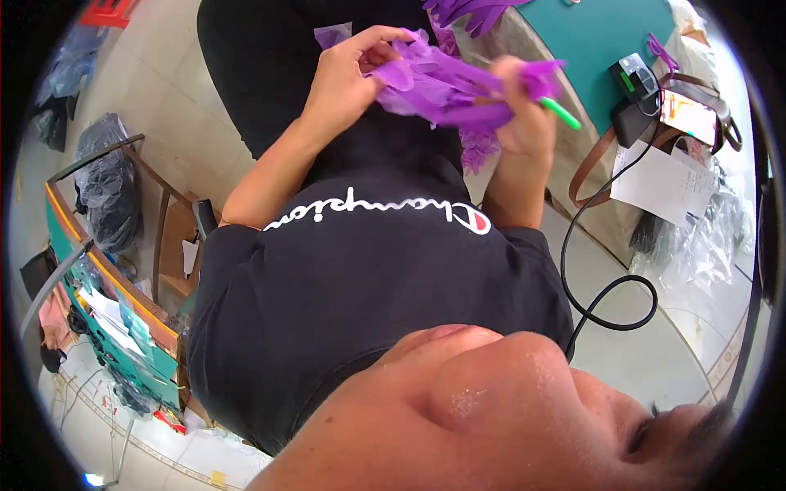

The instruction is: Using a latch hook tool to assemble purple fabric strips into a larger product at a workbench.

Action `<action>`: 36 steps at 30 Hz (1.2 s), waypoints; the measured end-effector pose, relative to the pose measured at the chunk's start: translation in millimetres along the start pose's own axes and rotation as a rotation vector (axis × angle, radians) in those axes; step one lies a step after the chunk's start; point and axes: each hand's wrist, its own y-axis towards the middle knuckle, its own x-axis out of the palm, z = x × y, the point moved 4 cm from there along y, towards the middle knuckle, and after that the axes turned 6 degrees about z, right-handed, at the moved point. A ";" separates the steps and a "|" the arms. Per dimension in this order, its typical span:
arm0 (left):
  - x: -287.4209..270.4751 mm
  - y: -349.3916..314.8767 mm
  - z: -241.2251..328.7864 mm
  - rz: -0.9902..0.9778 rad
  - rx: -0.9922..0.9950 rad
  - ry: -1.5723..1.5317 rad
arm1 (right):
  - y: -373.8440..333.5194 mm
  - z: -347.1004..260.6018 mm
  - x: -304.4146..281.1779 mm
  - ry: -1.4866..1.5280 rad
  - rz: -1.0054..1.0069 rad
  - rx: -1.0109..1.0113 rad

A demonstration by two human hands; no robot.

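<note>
Above my lap, a bunch of thin, sheer purple fabric strips [438, 82] is stretched between my two hands. My left hand [344, 82] pinches its left end, thumb and fingers closed on the folds. My right hand [524, 114], blurred by motion, is closed at the other end. A slim bright green handle [561, 113] sticks out of its grip, and a thin pale tip shows on the far side; the kind of tool is not clear. Some purple cloth bunches over the right fingers. More ruffled purple material [479, 150] hangs below, beside my leg.
At the right stands a green-topped table [573, 49] bearing purple pieces [471, 12], a small device [634, 76], a lit phone [688, 117] and paper [663, 182]. A black cable [573, 245] loops down beside me. Another green table [123, 303] and a plastic-wrapped bundle [110, 184] are at left.
</note>
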 end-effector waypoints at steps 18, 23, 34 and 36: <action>2.0 -7.4 13.8 -0.106 -0.156 -0.636 | -13.7 18.8 32.8 0.177 -0.397 0.037; 1.8 -10.3 19.2 0.014 -0.063 -0.601 | -12.2 18.6 39.9 0.012 -0.312 0.016; 2.1 -12.7 22.8 0.040 0.003 -0.488 | -10.6 22.4 37.5 -0.043 -0.313 -0.012; 0.6 -12.5 18.6 0.023 -0.002 -0.459 | -10.4 19.9 39.3 -0.046 -0.307 -0.019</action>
